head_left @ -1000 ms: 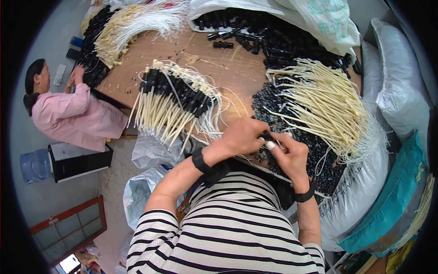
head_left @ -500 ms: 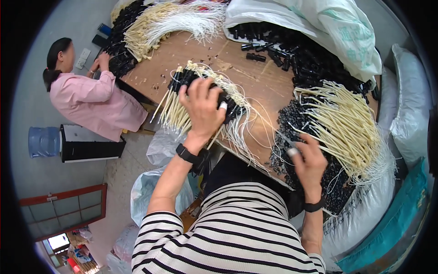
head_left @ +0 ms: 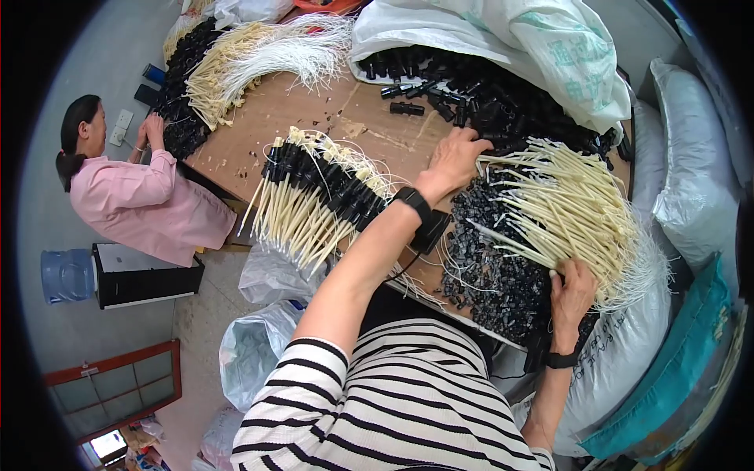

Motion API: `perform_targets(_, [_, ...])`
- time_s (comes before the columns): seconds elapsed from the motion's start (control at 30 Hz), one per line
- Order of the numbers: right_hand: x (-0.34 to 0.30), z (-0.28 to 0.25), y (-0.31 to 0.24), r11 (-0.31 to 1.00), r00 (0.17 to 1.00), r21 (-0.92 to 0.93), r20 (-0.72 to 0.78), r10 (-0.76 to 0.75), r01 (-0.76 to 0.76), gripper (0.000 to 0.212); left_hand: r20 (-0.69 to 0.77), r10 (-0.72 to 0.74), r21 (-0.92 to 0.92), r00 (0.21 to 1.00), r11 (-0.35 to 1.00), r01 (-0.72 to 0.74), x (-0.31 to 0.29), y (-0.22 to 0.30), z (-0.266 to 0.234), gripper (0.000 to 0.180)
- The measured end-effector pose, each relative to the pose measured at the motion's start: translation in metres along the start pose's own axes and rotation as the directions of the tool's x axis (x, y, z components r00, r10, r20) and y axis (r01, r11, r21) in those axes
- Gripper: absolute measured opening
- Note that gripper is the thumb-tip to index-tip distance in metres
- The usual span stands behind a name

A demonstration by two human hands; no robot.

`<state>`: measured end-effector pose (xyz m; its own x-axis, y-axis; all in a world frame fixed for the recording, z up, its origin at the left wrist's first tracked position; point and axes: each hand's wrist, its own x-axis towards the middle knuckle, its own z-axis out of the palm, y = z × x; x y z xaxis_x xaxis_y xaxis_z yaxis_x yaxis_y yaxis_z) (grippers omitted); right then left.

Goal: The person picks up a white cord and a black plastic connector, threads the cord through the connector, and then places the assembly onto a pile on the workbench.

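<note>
My left hand reaches to the edge of a heap of black plastic tubes, its fingers bent and close together over the nearest ones. Whether a tube is between its fingertips is hidden. Further right, my right hand has its thumb and fingers closed at the near end of a cream-sleeved wire, beside a bundle of such wires. Left of my left forearm lies a row of assembled pieces, black tubes with cream sleeves toward me and thin white wires.
Small black clips cover the table between the hands. A white woven sack spills the tubes at the back. More wires lie far left, near a co-worker in pink. Stuffed sacks stand at right.
My left hand has left the row of assembled pieces and moved right to the black tubes. My right hand has shifted right and nearer, from the clips to the cream-sleeved wires.
</note>
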<state>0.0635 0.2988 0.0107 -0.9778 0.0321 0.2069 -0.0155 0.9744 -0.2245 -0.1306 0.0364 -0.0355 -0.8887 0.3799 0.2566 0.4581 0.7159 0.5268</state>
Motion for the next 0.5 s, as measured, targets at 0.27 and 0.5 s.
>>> perform_targets(0.27, [0.028,0.004,0.000,0.993,0.995,0.076,-0.022,-0.093,0.094,0.016,-0.002,-0.006,0.005,1.000,1.000,0.006,-0.058,-0.011,-0.035,0.026])
perform_targets(0.5, [0.033,-0.009,-0.033,0.920,0.936,0.181,-0.126,-0.328,0.347,0.019,-0.123,0.199,0.013,0.972,0.980,-0.199,-0.027,-0.007,-0.018,0.037])
